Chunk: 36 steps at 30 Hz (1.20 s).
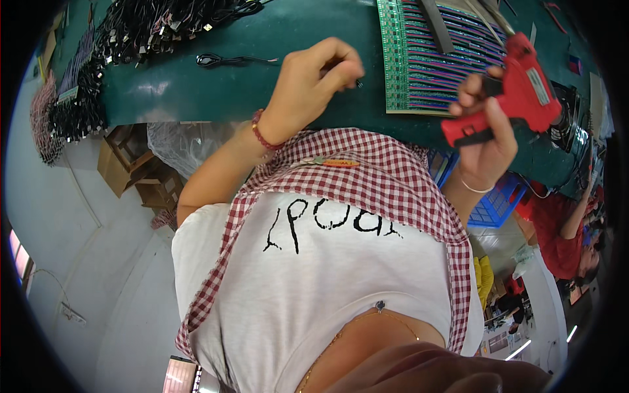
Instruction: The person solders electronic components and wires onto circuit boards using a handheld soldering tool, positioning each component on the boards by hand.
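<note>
My right hand [488,131] is wrapped round the handle of a red and black pistol-shaped tool [538,92], raised at the right over the table's near edge. Its exact kind does not show clearly. Over the middle of the table, my left hand [324,72] has its fingers curled into a pinch. A small dark bit shows at those fingertips, too small to name. Between my hands lies a panel of green circuit boards [395,72], with rows of black, red and blue wires [436,82] running off to its right. A dark grey strip [436,26] rests across the wires.
A coiled black cable [209,59] lies left of my left hand. Bundles of black cables with white connectors [157,29] cover the table's far left. Below the edge are cardboard boxes [124,160] and a blue crate [495,203]. A person in red [557,223] sits at right.
</note>
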Each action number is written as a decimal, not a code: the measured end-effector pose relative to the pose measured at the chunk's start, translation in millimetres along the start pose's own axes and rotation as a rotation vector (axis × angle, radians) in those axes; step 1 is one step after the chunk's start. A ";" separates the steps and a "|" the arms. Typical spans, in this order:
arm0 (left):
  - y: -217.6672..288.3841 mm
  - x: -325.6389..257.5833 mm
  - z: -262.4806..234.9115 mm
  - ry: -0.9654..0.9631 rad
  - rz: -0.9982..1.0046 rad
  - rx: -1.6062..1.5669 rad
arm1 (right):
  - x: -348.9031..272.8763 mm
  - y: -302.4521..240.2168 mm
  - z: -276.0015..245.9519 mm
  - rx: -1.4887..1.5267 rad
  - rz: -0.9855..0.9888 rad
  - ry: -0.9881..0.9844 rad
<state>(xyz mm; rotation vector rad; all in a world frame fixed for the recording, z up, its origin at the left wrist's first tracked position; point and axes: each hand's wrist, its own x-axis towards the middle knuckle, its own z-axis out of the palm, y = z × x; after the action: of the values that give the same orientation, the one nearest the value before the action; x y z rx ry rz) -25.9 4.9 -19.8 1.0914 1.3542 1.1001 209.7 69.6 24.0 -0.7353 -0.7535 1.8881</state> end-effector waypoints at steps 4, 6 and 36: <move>10.9 14.1 35.3 -0.059 0.030 -0.259 | 8.6 23.7 35.9 -0.247 0.036 0.091; 10.8 17.7 47.1 -0.082 0.093 -0.328 | 8.6 26.2 39.7 -0.289 0.029 0.070; 43.4 20.4 14.2 -0.281 0.021 0.145 | -2.7 30.5 47.8 -0.846 -0.044 0.111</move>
<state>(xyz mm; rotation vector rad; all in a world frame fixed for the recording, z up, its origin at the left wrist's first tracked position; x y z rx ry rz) -11.1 32.9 18.9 1.3162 1.2136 0.8361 158.3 46.7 31.6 -1.3053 -1.5031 1.4305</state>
